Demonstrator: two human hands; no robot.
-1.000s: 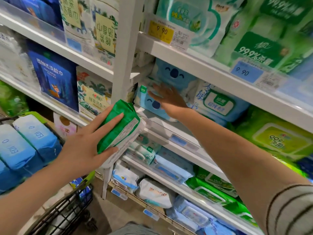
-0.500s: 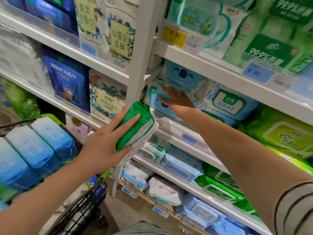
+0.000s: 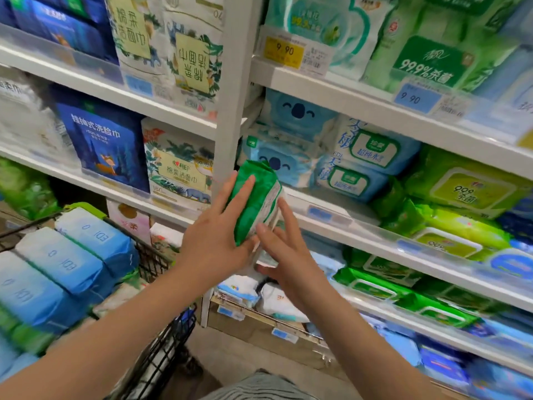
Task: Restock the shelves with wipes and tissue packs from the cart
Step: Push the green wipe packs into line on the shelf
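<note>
One wipes pack [image 3: 256, 197] by shelf post [image 3: 233, 96], left grip [image 3: 213, 243] clasping it, right grip [image 3: 285, 255] spread on edge

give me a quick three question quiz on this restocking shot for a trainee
1. True or false: the green pack lies flat on a shelf.
2. The stacked packs in the cart are: A blue, B red, C black.
3. Fill in: the yellow price tag reads ___.
Key: 1 false, the left hand holds it in the air and the right hand touches its side; 2 A; 3 9.90.
</note>
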